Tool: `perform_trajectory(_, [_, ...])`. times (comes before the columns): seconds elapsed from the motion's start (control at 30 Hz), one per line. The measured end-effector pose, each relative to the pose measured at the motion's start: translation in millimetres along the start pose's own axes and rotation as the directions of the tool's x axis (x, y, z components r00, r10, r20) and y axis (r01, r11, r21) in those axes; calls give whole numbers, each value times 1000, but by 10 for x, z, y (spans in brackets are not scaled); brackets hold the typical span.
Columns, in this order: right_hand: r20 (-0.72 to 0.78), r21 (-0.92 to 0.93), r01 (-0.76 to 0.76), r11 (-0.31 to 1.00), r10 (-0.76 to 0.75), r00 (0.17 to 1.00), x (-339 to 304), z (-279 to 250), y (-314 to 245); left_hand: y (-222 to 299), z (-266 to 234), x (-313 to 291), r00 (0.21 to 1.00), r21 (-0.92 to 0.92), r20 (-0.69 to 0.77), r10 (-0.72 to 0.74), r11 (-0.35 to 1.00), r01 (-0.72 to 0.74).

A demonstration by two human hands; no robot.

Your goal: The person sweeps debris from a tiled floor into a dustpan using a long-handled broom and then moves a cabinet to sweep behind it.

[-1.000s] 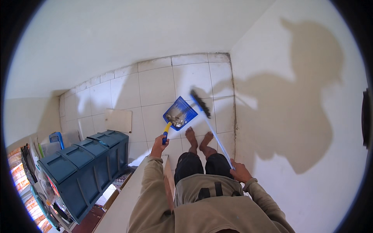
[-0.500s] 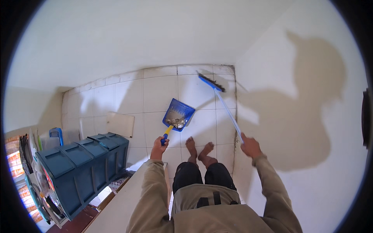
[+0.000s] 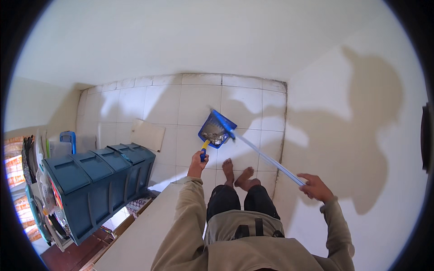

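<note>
My left hand (image 3: pixel 198 163) is wrapped round the yellow and blue handle of a blue dustpan (image 3: pixel 204 132), low over the tiled floor just ahead of my bare feet. Grey dust and pale scraps of debris (image 3: pixel 215 136) lie in the pan near its handle end. Out to the right, my right hand (image 3: pixel 316 187) holds the top end of a pale blue broom (image 3: pixel 270 160) stick. Its blue head reaches across the right part of the dustpan and partly hides it; the bristles are blurred.
Walls meet the white tiled floor (image 3: pixel 199 105) ahead and on the right. A flat cream board (image 3: pixel 149 135) lies left of the dustpan. Beyond it stands a large dark teal storage box (image 3: pixel 104 185) with ribbed sides. A pale tabletop (image 3: pixel 149 226) runs beside my left arm.
The broom head has swung left and nearer, from the floor by the far right corner onto the dustpan. My right hand has moved right and nearer to me. The left hand still grips the dustpan.
</note>
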State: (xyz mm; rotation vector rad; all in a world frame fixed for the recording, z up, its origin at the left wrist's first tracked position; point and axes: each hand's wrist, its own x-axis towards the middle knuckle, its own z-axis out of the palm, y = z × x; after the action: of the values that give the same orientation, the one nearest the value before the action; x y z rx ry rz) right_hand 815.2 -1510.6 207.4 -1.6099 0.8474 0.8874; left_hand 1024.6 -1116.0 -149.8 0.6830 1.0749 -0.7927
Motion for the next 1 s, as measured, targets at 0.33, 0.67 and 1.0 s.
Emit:
perform_trajectory(0.33, [-78,549,-57,834,119,990,-37,141,901,-96,-303,-192,995,-79,96,-13,997,21])
perform_trajectory(0.67, [62,748,-154,646,163,985,380,623,1491,-286,-110,-248,1000,-54,2,7,999,-7])
perform_trajectory(1.0, [118,666,-218,714,188,975,597,771,1241,-567,240,-53,999,-157,54,0,987,9])
